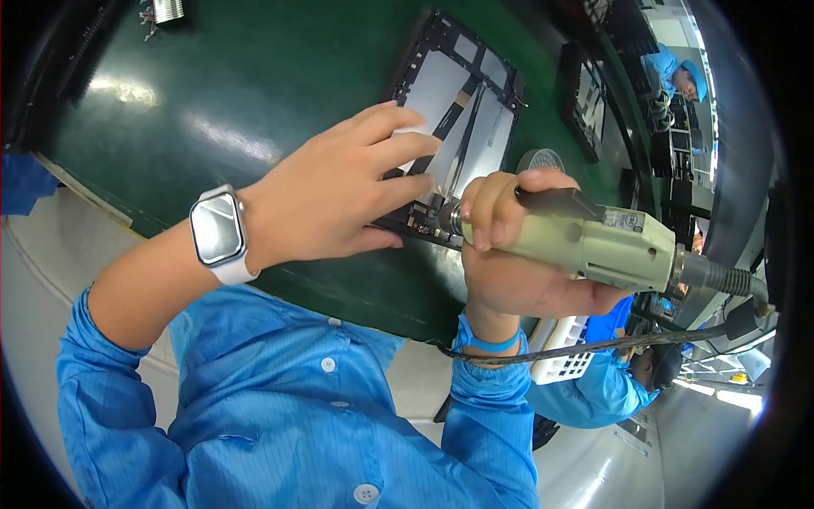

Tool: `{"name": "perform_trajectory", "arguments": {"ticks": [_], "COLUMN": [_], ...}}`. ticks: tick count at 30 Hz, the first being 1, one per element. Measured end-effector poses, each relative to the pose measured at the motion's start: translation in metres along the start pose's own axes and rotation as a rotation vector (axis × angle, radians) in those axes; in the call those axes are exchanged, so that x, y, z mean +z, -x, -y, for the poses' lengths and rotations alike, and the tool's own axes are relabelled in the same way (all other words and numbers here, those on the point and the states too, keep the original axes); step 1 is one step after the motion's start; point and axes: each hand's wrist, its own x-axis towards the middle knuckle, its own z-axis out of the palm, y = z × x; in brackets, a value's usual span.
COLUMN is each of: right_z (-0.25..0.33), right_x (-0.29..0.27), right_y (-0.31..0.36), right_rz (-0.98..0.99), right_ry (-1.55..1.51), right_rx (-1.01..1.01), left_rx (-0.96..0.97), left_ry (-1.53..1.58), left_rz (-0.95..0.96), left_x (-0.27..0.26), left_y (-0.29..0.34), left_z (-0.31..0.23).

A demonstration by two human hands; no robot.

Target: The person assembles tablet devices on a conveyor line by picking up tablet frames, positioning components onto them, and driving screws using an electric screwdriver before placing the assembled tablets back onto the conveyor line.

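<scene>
- The opened flat device [496,119], my landmark, is lying on the green bench [254,85] with its inner side up, perhaps so that its inner parts can be reached.
- The left hand [326,195] is at the left side of the device, its fingers apart and reaching over the edge. It grasps nothing; probably it steadies the device (I cannot tell how firmly the fingertips press).
- The right hand [526,276], at the near right corner of the device, is clamped around the pale green electric screwdriver [593,246]. The tool lies almost level, with its nose over the device's near end; whether its bit touches a screw, I cannot tell.
- The dark cord [585,348] passes on the near side of the device, below the tool, perhaps to stay out of the working area.
- Just right of the device stands a small round dish [541,159], seemingly placed within easy reach.
- Farther right of the device lies a second flat device [587,102], apart from the hands.
</scene>
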Motion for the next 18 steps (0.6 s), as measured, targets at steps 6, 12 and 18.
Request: {"name": "perform_trajectory", "arguments": {"ticks": [6,12,18], "right_z": [0.002,0.049,0.098], "right_x": [0.001,-0.008,-0.051], "right_y": [0.004,0.011,0.012], "right_rz": [-0.046,-0.354,-0.35], "right_ry": [-0.057,-0.057,0.167], "right_rx": [0.017,-0.038,-0.407], "left_rx": [-0.372,-0.441,-0.727], "left_ry": [-0.123,0.237,1.394], "left_rz": [-0.049,-0.262,-0.621], "left_x": [-0.005,-0.007,-0.018], "left_y": [0.013,0.018,-0.01], "left_z": [-0.03,-0.037,-0.028]}}
